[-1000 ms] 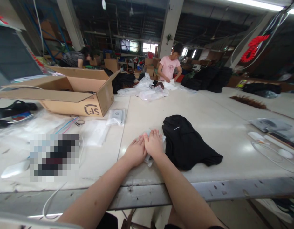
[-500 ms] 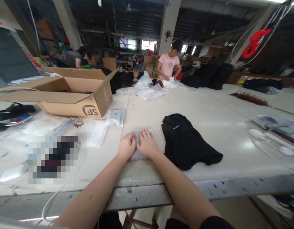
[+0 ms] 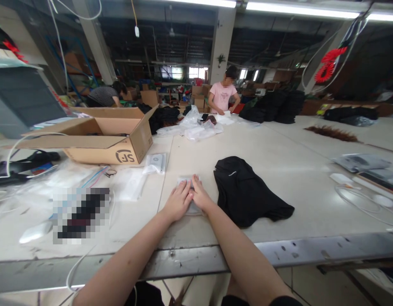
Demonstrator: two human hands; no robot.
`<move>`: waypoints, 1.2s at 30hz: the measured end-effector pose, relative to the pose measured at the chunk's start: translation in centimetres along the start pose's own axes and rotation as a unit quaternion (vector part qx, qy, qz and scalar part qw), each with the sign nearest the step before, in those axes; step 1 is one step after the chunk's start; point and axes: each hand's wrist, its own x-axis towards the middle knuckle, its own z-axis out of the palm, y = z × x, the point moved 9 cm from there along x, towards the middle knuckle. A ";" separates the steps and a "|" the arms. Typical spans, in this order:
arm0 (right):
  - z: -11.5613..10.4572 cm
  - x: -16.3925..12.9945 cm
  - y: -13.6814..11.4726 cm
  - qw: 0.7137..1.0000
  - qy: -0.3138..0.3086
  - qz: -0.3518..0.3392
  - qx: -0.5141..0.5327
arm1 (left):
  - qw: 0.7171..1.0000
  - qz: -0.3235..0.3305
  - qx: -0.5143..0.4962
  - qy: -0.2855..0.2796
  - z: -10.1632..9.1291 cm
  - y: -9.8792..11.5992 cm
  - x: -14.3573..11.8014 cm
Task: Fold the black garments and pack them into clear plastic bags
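A small clear plastic packet (image 3: 194,209) with something greyish inside lies flat on the table in front of me, largely covered by my hands. My left hand (image 3: 177,202) rests on it palm down, fingers stretched out. Beside it, my right hand (image 3: 201,196) presses on the packet too, its fingers extended and turned partly on edge. The two hands touch at the thumbs. To the right, apart from my hand, a black cloth garment (image 3: 247,191) with a small white print is spread on the table.
An open cardboard box (image 3: 103,146) stands at the left, near a small white bagged packet (image 3: 155,163) and crumpled clear plastic bags (image 3: 69,176). A co-worker in pink (image 3: 223,97) handles white material across the table. Cables (image 3: 358,204) and grey bagged items (image 3: 360,161) lie at the right.
My left hand has moved up over the packet and its curled fingers have straightened. My right hand has turned more onto its edge. The camera view has tilted up a little.
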 end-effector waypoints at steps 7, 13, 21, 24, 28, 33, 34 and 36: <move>-2.8 -0.8 -0.9 0.983 0.184 -0.007 -0.004 | 0.995 -0.027 0.056 -0.081 -1.9 -3.6 3.2; -1.3 -1.6 -3.0 0.991 0.088 -0.045 -0.092 | 0.974 -0.151 0.153 0.075 -10.9 -14.1 9.3; -1.0 -0.9 -2.9 0.993 0.080 -0.028 -0.080 | 0.964 -0.215 0.155 -0.003 -8.6 -22.8 12.9; -0.9 -0.8 -2.9 0.994 0.071 -0.024 -0.078 | 0.961 -0.222 0.163 0.002 -6.8 -23.8 12.8; -0.7 -1.0 -2.9 0.996 0.050 -0.011 -0.075 | 0.962 -0.219 0.161 -0.012 -5.9 -24.6 12.6; -0.6 -1.0 -3.1 0.997 0.027 0.015 -0.073 | 0.962 -0.222 0.158 -0.025 -6.1 -24.8 12.6; -0.6 -1.1 -3.1 0.997 0.019 0.019 -0.075 | 0.962 -0.223 0.158 -0.022 -6.1 -24.8 12.6; -0.3 -1.2 -3.1 0.996 -0.013 0.016 -0.081 | 0.961 -0.224 0.160 -0.017 -6.1 -24.7 12.4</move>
